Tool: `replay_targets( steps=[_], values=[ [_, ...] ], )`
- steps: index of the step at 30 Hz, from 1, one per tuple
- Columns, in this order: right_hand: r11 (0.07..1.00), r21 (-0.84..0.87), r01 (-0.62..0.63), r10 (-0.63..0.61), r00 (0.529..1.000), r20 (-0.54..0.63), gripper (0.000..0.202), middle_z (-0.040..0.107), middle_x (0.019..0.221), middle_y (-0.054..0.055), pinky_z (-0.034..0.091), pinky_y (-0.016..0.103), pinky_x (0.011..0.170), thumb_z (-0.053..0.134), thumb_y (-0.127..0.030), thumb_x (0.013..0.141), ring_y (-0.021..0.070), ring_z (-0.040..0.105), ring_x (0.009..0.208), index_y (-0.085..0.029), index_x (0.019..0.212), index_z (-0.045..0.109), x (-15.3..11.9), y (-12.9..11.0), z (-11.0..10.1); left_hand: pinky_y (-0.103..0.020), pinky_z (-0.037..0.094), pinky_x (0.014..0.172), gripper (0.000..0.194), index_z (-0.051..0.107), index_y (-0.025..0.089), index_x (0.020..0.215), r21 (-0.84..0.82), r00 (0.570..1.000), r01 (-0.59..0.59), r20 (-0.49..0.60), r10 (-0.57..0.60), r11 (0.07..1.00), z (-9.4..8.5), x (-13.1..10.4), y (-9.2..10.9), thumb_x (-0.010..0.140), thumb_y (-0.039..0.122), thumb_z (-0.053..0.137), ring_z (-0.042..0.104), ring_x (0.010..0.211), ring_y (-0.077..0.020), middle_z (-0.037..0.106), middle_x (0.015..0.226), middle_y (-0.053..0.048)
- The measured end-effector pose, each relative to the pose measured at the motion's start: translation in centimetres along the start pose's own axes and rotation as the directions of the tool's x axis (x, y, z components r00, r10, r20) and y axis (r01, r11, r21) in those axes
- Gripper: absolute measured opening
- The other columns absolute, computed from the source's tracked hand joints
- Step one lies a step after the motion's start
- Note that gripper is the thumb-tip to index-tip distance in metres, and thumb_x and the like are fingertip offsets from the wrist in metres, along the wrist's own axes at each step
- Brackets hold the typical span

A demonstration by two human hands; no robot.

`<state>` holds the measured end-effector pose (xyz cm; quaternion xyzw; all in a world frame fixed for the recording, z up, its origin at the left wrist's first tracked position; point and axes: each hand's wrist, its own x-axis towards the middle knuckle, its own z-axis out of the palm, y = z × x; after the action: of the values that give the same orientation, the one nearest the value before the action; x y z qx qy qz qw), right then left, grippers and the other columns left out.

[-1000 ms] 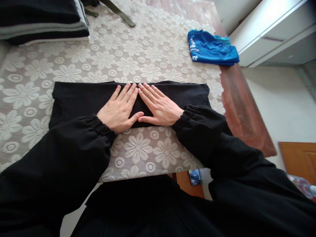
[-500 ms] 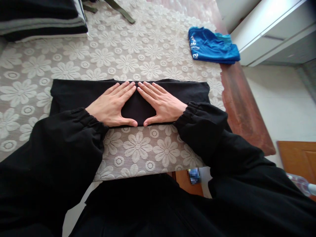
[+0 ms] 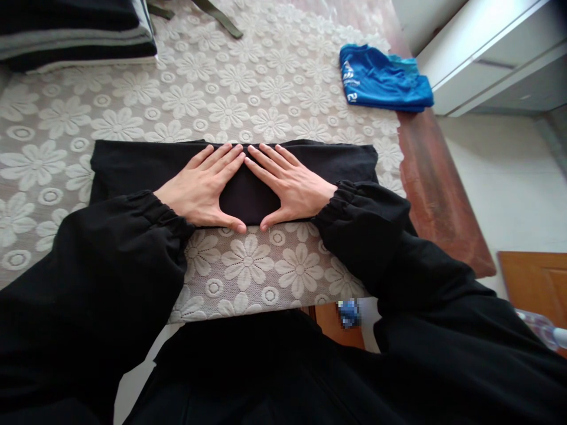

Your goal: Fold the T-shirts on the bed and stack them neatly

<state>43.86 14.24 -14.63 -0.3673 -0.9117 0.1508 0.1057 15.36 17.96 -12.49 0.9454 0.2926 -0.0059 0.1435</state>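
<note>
A black garment [image 3: 128, 166], folded into a long flat strip, lies crosswise on the lace tablecloth [image 3: 248, 262]; what kind of garment it is cannot be made out. My left hand [image 3: 201, 186] rests flat on it just left of the middle, fingers stretched toward its far edge. Mirroring it, my right hand [image 3: 292, 183] lies flat on the right half. The index fingertips almost meet, and both thumbs point inward over the near edge, a small gap between them. Neither hand grasps the cloth. Black sleeves cover parts of the strip's near side.
A folded blue garment [image 3: 383, 79] with white print lies at the table's right edge. At the far left stands a stack of folded clothes [image 3: 80, 44], with an olive strap [image 3: 221, 20] beside it. White drawers [image 3: 482, 59] stand beyond the table at right.
Both thumbs have shifted slightly toward me, past the garment's near edge, and the gap between them has widened a little. The palms and the black garment keep their place.
</note>
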Motion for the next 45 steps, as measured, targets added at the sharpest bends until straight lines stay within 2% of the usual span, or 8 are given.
replay_targets(
  steps=[11, 17, 29, 39, 45],
  values=[
    [1.0, 0.004, -0.012, 0.012, 1.0, 0.012, 0.143, 0.017, 0.188, 0.017, 0.007, 0.069, 0.14, 0.062, -0.108, 0.081, 0.0489, 0.012, 0.172, -0.018, 0.185, 0.023, 0.2, 0.1, 0.0, -0.062, 0.011, 0.142, 0.148, 0.022, 0.016, 0.179, -0.06, 0.998, 0.03, -0.051, -0.033, 0.998, -0.7, 0.5, 0.7, 0.07, 0.105, 0.067, 0.02, 0.172, -0.048, 0.023, 0.187, -0.021],
    [1.0, 0.012, -0.002, 0.002, 1.0, 0.003, 0.143, 0.017, 0.187, 0.019, 0.006, 0.069, 0.14, 0.06, -0.109, 0.081, 0.0492, 0.011, 0.172, -0.016, 0.184, 0.025, 0.2, 0.1, 0.1, -0.063, 0.012, 0.142, 0.147, 0.021, 0.018, 0.179, -0.07, 0.997, 0.014, -0.073, -0.019, 0.997, -0.5, 0.5, 0.5, 0.07, 0.106, 0.065, 0.021, 0.172, -0.0472, 0.025, 0.186, -0.021],
    [1.0, -0.008, -0.018, 0.018, 1.0, 0.006, 0.142, 0.018, 0.187, 0.017, 0.004, 0.07, 0.14, 0.054, -0.113, 0.081, 0.0483, 0.011, 0.173, -0.018, 0.183, 0.028, 0.2, -0.4, -0.2, -0.059, 0.009, 0.144, 0.143, 0.016, 0.014, 0.18, -0.006, 0.995, 0.01, -0.103, -0.01, 1.0, -0.1, 0.3, 1.1, 0.077, 0.105, 0.059, 0.02, 0.174, -0.0447, 0.021, 0.187, -0.023],
    [1.0, -0.014, -0.019, 0.02, 1.0, 0.013, 0.143, 0.018, 0.187, 0.018, 0.005, 0.068, 0.141, 0.054, -0.112, 0.08, 0.0477, 0.012, 0.173, -0.016, 0.183, 0.028, 0.2, -0.3, -0.2, -0.059, 0.008, 0.144, 0.147, 0.02, 0.011, 0.178, -0.004, 0.996, 0.005, -0.094, -0.006, 1.0, -0.2, 0.5, 1.0, 0.073, 0.104, 0.065, 0.02, 0.174, -0.0442, 0.022, 0.186, -0.024],
    [1.0, -0.019, -0.024, 0.024, 1.0, 0.018, 0.141, 0.018, 0.187, 0.017, 0.007, 0.069, 0.141, 0.056, -0.111, 0.081, 0.0477, 0.013, 0.173, -0.019, 0.183, 0.029, 0.2, -0.3, -0.2, -0.06, 0.009, 0.144, 0.148, 0.018, 0.012, 0.179, -0.006, 0.995, 0.006, -0.097, -0.006, 1.0, -0.1, 0.5, 1.1, 0.073, 0.105, 0.064, 0.02, 0.174, -0.044, 0.023, 0.186, -0.024]
  ],
)
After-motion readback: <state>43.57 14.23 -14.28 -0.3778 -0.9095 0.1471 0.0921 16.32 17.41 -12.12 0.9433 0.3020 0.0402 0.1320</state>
